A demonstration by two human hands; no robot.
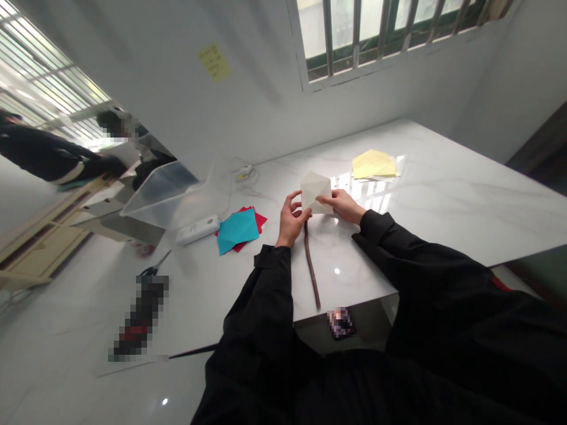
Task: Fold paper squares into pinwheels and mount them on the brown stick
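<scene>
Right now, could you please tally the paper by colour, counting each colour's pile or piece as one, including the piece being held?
Folded white paper: 1
Yellow pile: 1
Teal pile: 1
Red pile: 1
Total: 4

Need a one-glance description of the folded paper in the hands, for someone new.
On the white marble table below the barred window, look between the person's left hand and right hand. There sits a folded off-white paper, creased into angular facets, unlike the flat yellow paper beyond it and the flat teal paper to its left.
</scene>
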